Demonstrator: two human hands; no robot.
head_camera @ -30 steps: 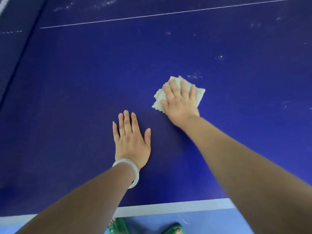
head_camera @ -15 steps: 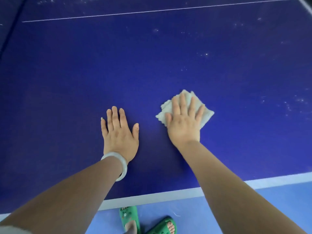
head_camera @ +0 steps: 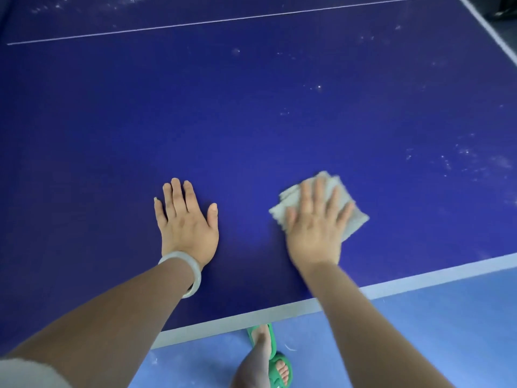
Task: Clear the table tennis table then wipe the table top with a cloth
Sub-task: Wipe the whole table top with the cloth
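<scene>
The right hand [head_camera: 314,228] lies flat on the folded pale cloth [head_camera: 356,219], fingers [head_camera: 306,197] straight and spread, pressing it on the blue counter [head_camera: 251,121], not curled round it. Vs. 0.5 sec. ago, hand + cloth are further to the right, and the gap to the left hand [head_camera: 186,222] is wider. Vs. 1 sec. ago, the cloth is much nearer to the white edge line [head_camera: 419,278] on the person's side. The right hand is now blurred; before it was sharp. The left hand is at approx. the same place, palm down on the bare counter, fingers straight and close together, thumb out, holding nothing, w/ a pale bangle [head_camera: 193,271] on the wrist. The cloth shows at the far and right side of the right hand, one corner pointing right. White dust specks [head_camera: 464,152] lie on the counter right of the cloth, well apart from it. The counter's right side line [head_camera: 486,29] is now in view at top right; it was only just entering before. Below the edge, on the light blue floor [head_camera: 433,317], one foot in a green sandal [head_camera: 279,371] is now clearer in view.
</scene>
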